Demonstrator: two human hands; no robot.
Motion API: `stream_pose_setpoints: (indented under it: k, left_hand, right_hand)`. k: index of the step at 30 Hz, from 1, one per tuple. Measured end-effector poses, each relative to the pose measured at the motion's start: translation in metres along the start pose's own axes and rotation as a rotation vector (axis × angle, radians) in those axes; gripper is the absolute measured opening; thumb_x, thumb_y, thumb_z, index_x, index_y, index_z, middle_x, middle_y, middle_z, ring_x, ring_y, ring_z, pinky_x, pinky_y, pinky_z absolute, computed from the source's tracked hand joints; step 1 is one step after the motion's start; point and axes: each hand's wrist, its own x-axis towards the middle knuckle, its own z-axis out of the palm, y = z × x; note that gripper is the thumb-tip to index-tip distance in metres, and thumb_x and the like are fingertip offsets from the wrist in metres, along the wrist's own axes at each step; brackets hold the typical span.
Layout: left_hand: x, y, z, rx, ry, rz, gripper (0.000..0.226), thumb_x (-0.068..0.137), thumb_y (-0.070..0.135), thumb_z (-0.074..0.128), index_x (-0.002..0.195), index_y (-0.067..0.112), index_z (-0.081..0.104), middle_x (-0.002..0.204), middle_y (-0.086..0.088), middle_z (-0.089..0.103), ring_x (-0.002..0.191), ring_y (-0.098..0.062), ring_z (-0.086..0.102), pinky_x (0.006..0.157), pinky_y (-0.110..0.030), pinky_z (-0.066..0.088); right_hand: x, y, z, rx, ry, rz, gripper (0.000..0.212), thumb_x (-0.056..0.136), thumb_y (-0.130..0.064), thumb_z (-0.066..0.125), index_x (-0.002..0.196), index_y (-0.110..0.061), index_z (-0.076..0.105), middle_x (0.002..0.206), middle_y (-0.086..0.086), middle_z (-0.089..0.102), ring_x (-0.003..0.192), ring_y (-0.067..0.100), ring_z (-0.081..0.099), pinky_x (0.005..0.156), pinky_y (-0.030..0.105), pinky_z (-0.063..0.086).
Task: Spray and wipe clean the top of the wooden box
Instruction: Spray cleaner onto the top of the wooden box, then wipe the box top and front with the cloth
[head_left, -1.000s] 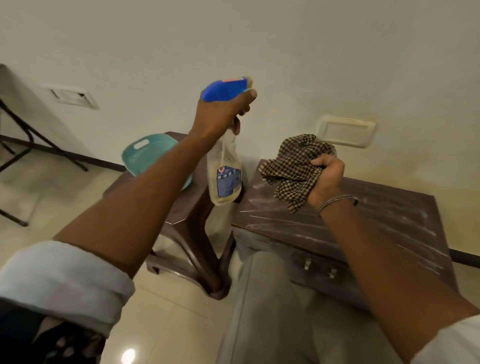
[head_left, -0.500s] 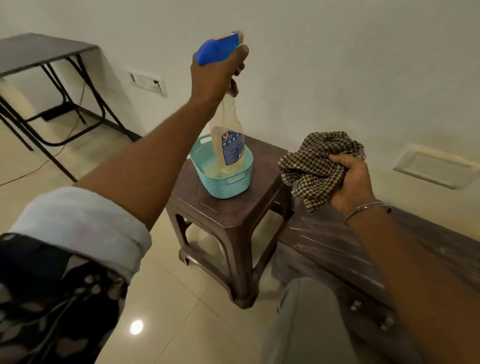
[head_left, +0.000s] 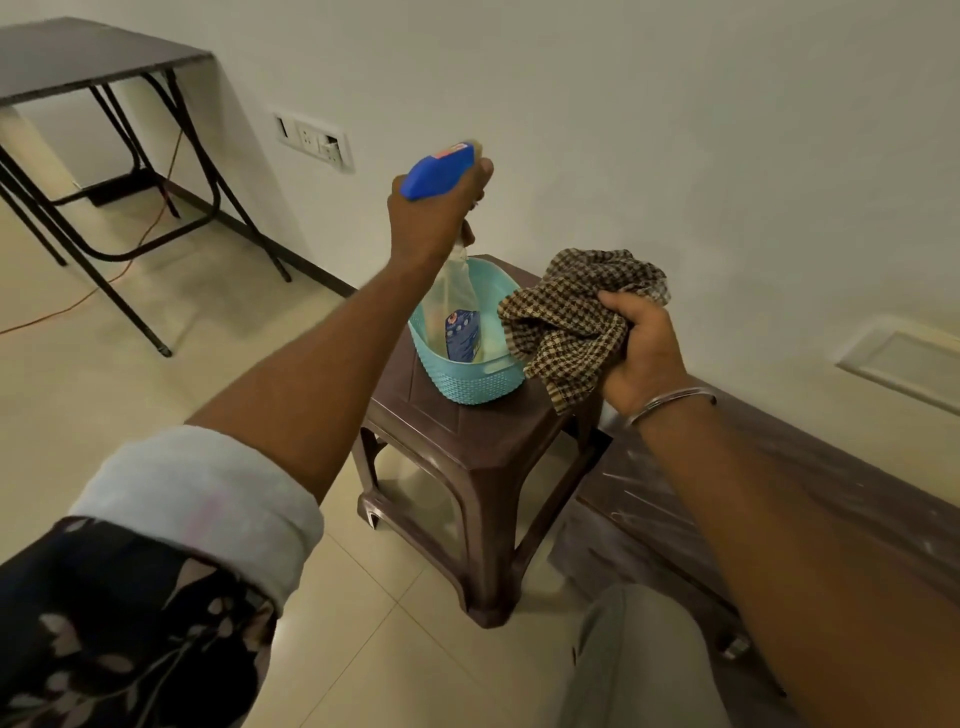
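My left hand (head_left: 434, 218) grips the blue head of a clear spray bottle (head_left: 457, 312). The bottle's lower half is inside a teal basket (head_left: 467, 382) that stands on a brown plastic stool (head_left: 467, 447). My right hand (head_left: 641, 348) holds a bunched brown checked cloth (head_left: 571, 322) just right of the basket, above the stool's right edge. The dark wooden box (head_left: 649, 478) lies at the lower right by the wall, its top streaked white; my right forearm hides much of it.
A dark folding table (head_left: 78, 57) with black legs stands at the far left, an orange cable on the floor beneath it. A wall socket plate (head_left: 311, 137) is behind my left hand. My grey-trousered knee (head_left: 639, 665) is at the bottom, over beige tiles.
My view swung left from the box to the stool. My left hand carried the spray bottle over the teal basket and lowered it in. The cloth stayed bunched in my right hand.
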Motion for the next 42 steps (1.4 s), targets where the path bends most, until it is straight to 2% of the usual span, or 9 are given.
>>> stream_pose_setpoints:
  k: [4,17,21,23,25,28,32,37,42]
  left_hand:
    - [-0.001,-0.011,-0.001,0.007,0.017,-0.008,0.028,0.089,0.037,0.077,0.100,0.012,0.071,0.077,-0.006,0.068,0.051,-0.020,0.060,0.056,-0.033,0.054]
    - [-0.022,-0.019,-0.002,0.080,-0.100,-0.005,0.035,0.083,0.048,0.078,0.105,0.022,0.067,0.086,-0.004,0.060,0.075,-0.015,0.058,0.073,-0.029,0.051]
    - [-0.046,-0.019,0.001,0.132,0.244,0.059,0.055,0.087,0.060,0.064,0.124,0.020,0.061,0.119,-0.001,0.064,0.112,-0.014,0.059,0.100,-0.036,0.050]
    - [-0.068,-0.014,0.009,0.283,0.531,0.242,0.054,0.090,0.052,0.059,0.128,0.012,0.057,0.133,-0.007,0.054,0.126,-0.018,0.051,0.107,-0.047,0.042]
    - [-0.097,-0.006,0.030,0.333,0.611,0.420,0.044,0.094,0.036,0.061,0.133,0.019,0.049,0.143,-0.015,0.045,0.134,-0.022,0.046,0.110,-0.052,0.037]
    - [-0.138,0.001,0.069,0.211,0.429,0.537,0.044,0.097,0.021,0.059,0.134,0.030,0.037,0.140,-0.015,0.047,0.128,-0.025,0.053,0.109,-0.050,0.040]
    - [-0.207,0.008,0.139,0.149,-0.094,0.297,0.015,0.101,0.030,0.051,0.105,0.019,0.061,0.100,-0.003,0.064,0.093,-0.020,0.063,0.081,-0.049,0.054]
    - [-0.297,0.005,0.222,0.249,-0.559,0.010,0.059,0.093,0.071,0.037,0.081,0.020,0.064,0.085,-0.005,0.067,0.081,-0.022,0.066,0.072,-0.042,0.058]
    - [-0.359,0.007,0.278,-0.150,-0.820,-0.627,0.043,0.101,0.044,0.055,0.119,0.007,0.066,0.111,-0.009,0.074,0.102,-0.021,0.071,0.081,-0.035,0.060]
  right_hand:
    - [0.013,0.012,0.003,-0.023,0.006,0.024,0.047,0.088,-0.008,0.049,0.134,0.003,0.051,0.129,0.024,0.060,0.117,0.040,0.059,0.100,0.052,0.048]
    - [0.016,0.014,0.004,0.006,0.007,-0.003,0.044,0.089,-0.010,0.053,0.132,0.001,0.054,0.128,0.022,0.061,0.117,0.039,0.060,0.100,0.053,0.048]
    - [-0.001,-0.001,-0.002,0.059,0.004,-0.005,0.034,0.092,-0.013,0.051,0.123,-0.001,0.058,0.121,0.021,0.064,0.110,0.037,0.063,0.099,0.051,0.050]
    - [-0.015,-0.011,-0.013,0.083,-0.021,-0.018,0.029,0.095,-0.015,0.049,0.117,-0.001,0.060,0.113,0.020,0.067,0.103,0.035,0.066,0.095,0.048,0.053]
    - [-0.032,-0.024,-0.032,0.108,-0.028,-0.046,0.027,0.097,-0.018,0.048,0.114,-0.001,0.061,0.109,0.019,0.068,0.099,0.034,0.067,0.093,0.048,0.054]
    - [-0.057,-0.041,-0.068,0.108,0.014,-0.083,0.031,0.098,-0.023,0.048,0.115,-0.001,0.062,0.111,0.019,0.068,0.100,0.033,0.067,0.095,0.049,0.053]
    - [-0.096,-0.064,-0.129,0.085,0.135,-0.129,0.046,0.095,-0.030,0.054,0.130,0.000,0.056,0.127,0.021,0.062,0.110,0.036,0.063,0.094,0.050,0.053]
    - [-0.146,-0.092,-0.205,0.040,0.344,-0.239,0.048,0.094,-0.029,0.059,0.130,0.002,0.055,0.127,0.024,0.061,0.111,0.038,0.063,0.086,0.048,0.056]
    - [-0.191,-0.098,-0.264,0.071,0.528,-0.339,0.041,0.096,-0.027,0.056,0.127,-0.001,0.056,0.127,0.024,0.061,0.114,0.040,0.062,0.096,0.054,0.051]
